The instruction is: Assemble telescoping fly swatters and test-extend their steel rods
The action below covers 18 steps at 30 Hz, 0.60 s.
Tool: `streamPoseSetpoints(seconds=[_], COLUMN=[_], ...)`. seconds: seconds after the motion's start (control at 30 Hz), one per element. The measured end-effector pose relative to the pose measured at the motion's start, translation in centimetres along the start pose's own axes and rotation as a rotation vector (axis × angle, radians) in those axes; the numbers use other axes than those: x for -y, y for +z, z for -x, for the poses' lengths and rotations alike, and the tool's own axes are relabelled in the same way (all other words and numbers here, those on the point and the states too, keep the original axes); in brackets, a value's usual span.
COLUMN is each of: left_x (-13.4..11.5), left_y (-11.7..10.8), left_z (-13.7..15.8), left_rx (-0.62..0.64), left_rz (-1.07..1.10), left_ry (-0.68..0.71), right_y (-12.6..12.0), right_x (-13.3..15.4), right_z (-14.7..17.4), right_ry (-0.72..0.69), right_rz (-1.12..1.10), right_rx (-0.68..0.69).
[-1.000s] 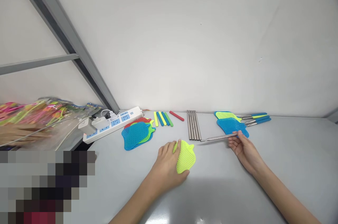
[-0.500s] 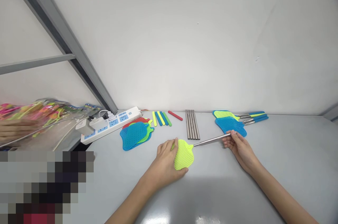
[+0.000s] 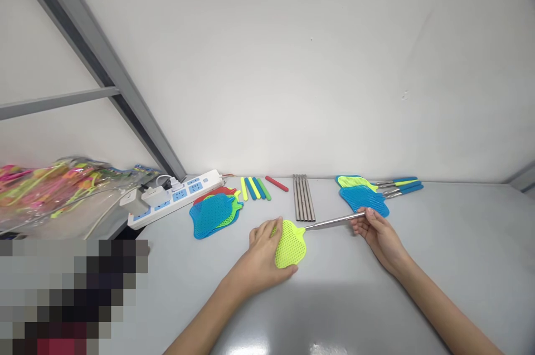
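Yellow-green perforated plastic swatter head (image 3: 291, 246) is lying at lower centre of the frame, its neck pointing right. Slim silver metal rod (image 3: 336, 220) is meeting that neck; whether its tip is seated inside or only touching, cannot tell. Left hand (image 3: 265, 257) is gripping the head between thumb and fingers; right hand (image 3: 381, 241) is pinching the rod's far end.

Risks (judged): rod is sloping, so an off-axis push could be bending or splitting the neck. Far-end grip is giving long leverage; tip could be slipping out. Smooth grey desk (image 3: 355, 299) could be letting the head slide if the left hand loosens. Row of silver metal rods (image 3: 304, 199), centre, is lying just beyond; a sideways swing could be scattering it.
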<state>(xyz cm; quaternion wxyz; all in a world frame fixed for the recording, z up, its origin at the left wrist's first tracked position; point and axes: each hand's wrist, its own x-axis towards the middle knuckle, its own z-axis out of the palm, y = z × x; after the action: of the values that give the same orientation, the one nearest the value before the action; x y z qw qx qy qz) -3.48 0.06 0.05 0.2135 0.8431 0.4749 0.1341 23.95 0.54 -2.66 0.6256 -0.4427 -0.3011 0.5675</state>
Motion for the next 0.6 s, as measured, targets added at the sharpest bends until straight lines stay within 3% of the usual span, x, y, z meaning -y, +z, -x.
streamPoseSetpoints(seconds=[0.27, 0.6], left_x=[-0.7, -1.8], left_y=[0.0, 0.1], left_z=[-0.1, 0.1], left_rx=[-0.061, -0.038], left_rz=[0.016, 0.017], left_ry=[0.008, 0.191], right_y=[-0.3, -0.6], right_x=[0.0, 0.7], right_z=[-0.1, 0.0], right_ry=[-0.009, -0.072], right_rz=[-0.058, -0.041], right_rx=[-0.006, -0.054])
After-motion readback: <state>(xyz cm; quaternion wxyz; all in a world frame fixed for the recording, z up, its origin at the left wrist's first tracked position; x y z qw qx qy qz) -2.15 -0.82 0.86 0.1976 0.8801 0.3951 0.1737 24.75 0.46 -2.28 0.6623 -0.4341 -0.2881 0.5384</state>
